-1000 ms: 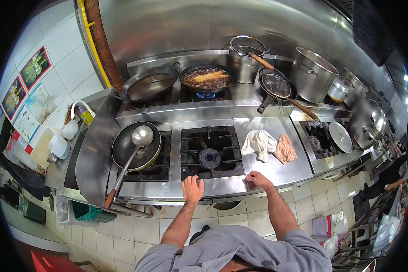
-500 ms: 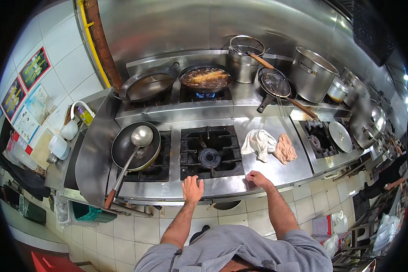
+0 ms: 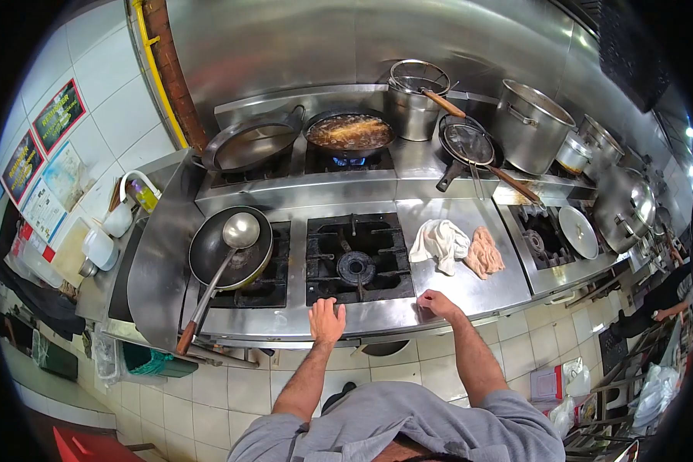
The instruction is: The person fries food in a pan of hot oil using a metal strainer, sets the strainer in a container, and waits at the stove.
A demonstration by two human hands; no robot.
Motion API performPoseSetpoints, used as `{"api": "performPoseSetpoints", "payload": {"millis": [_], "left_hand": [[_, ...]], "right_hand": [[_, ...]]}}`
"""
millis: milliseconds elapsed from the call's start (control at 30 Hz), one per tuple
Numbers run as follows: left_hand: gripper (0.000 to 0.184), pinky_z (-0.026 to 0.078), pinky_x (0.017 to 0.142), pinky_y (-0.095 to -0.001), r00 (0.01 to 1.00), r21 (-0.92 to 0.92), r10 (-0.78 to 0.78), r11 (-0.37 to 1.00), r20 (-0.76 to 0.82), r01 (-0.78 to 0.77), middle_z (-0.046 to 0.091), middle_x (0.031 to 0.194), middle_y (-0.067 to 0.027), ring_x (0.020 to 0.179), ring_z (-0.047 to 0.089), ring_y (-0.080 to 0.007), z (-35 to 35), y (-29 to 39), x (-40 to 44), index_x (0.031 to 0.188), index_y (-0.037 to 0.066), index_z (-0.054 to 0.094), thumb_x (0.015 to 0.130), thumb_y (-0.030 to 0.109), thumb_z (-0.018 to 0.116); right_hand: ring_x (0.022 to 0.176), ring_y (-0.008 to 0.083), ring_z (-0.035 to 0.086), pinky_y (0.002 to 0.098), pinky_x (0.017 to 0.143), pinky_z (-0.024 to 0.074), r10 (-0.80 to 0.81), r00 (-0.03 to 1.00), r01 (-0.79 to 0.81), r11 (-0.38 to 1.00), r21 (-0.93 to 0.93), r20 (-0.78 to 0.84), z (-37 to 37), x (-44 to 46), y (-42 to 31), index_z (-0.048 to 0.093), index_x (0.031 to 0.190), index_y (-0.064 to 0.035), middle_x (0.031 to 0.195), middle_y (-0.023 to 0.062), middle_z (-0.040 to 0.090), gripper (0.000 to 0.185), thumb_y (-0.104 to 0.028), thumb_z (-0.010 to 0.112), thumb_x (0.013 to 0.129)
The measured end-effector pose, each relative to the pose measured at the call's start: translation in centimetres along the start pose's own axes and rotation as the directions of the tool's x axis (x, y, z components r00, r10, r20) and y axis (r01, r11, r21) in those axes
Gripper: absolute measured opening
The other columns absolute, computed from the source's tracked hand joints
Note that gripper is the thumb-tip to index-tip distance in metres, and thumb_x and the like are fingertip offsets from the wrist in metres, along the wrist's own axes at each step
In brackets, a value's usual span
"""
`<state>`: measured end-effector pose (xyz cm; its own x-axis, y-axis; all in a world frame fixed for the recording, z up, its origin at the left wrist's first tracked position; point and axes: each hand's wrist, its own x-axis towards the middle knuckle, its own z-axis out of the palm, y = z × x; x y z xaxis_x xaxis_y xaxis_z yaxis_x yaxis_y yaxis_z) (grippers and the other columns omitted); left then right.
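My left hand [image 3: 327, 319] lies on the front rim of the steel stove [image 3: 470, 296], fingers stretched out, holding nothing. Further right on the same rim rests my right hand [image 3: 440, 305], its fingers curled down; what is under them, if anything, I cannot make out. Between and beyond my hands is an unlit burner [image 3: 356, 267] in a black grate. To the left, a black wok [image 3: 208, 231] sits on another grate with a steel ladle [image 3: 242, 231] lying in it. A white cloth [image 3: 439, 242] and a pinkish cloth [image 3: 483, 254] lie right of the burner.
At the back, a pan of bubbling oil [image 3: 349, 131] with browned food stands over a blue flame. Beside it is a wide dark pan [image 3: 256, 145]. Strainers with wooden handles [image 3: 470, 143] and a large pot [image 3: 531, 127] stand right. Another person [image 3: 662, 300] is at far right.
The food and bubbles in the hot oil have shifted slightly. My hands stay where they were on the rim.
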<state>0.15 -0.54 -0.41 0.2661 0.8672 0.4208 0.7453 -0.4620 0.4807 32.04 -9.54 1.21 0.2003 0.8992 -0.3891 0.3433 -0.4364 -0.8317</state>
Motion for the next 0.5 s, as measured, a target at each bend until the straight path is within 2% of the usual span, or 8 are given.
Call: {"api": "performPoseSetpoints", "payload": {"millis": [67,200,300,367,500], "left_hand": [[0.029,0.037,0.079,-0.0411,1.000,0.000,-0.005,1.000,0.002,0.005,0.051,0.092,-0.0080,0.092,0.049,-0.0266,-0.02,0.00,-0.03,0.099,0.008,0.055,0.079,0.027,0.062],[0.029,0.036,0.080,-0.0412,1.000,-0.003,-0.007,1.000,0.006,0.007,0.051,0.093,-0.0080,0.093,0.049,-0.0266,0.00,-0.06,-0.02,0.099,0.008,0.055,0.079,0.028,0.062],[0.029,0.036,0.080,-0.0412,1.000,0.001,-0.006,1.000,0.010,0.006,0.051,0.093,-0.0080,0.093,0.049,-0.0267,-0.11,0.06,-0.01,0.099,0.008,0.055,0.079,0.028,0.062],[0.029,0.036,0.080,-0.0412,1.000,0.007,-0.007,1.000,0.010,0.007,0.051,0.093,-0.0081,0.094,0.049,-0.0267,-0.16,0.10,-0.01,0.099,0.008,0.055,0.079,0.028,0.062],[0.029,0.036,0.080,-0.0414,1.000,0.001,-0.011,1.000,0.017,0.011,0.051,0.094,-0.0082,0.094,0.049,-0.0268,-0.06,0.02,-0.03,0.099,0.008,0.055,0.079,0.027,0.062]], "right_hand": [[0.073,0.0124,0.053,0.0281,0.070,0.0436,0.001,1.000,-0.001,1.000,-0.005,-0.007,-0.01,-0.01,-0.01,0.062,0.088,-0.0030,0.077,0.0024,0.062,0.023,-0.025,0.062,0.084],[0.073,0.0122,0.052,0.0281,0.070,0.0433,-0.022,1.000,0.023,1.000,-0.021,0.002,0.01,-0.22,-0.38,0.062,0.088,-0.0035,0.077,0.0017,0.061,0.022,-0.025,0.061,0.085],[0.072,0.0119,0.052,0.0282,0.070,0.0431,0.019,1.000,-0.019,1.000,-0.008,0.016,-0.10,-0.42,-0.60,0.063,0.088,-0.0038,0.077,0.0011,0.061,0.022,-0.026,0.060,0.086],[0.067,0.0085,0.045,0.0249,0.060,0.0367,0.002,1.000,-0.003,1.000,0.016,0.030,-0.07,-0.29,-0.41,0.063,0.091,-0.0072,0.074,-0.0032,0.055,0.022,-0.028,0.061,0.085],[0.068,0.0085,0.045,0.0248,0.061,0.0374,0.014,1.000,-0.014,1.000,-0.002,0.023,-0.02,0.03,-0.03,0.063,0.092,-0.0074,0.074,-0.0032,0.056,0.022,-0.028,0.061,0.086]]}}
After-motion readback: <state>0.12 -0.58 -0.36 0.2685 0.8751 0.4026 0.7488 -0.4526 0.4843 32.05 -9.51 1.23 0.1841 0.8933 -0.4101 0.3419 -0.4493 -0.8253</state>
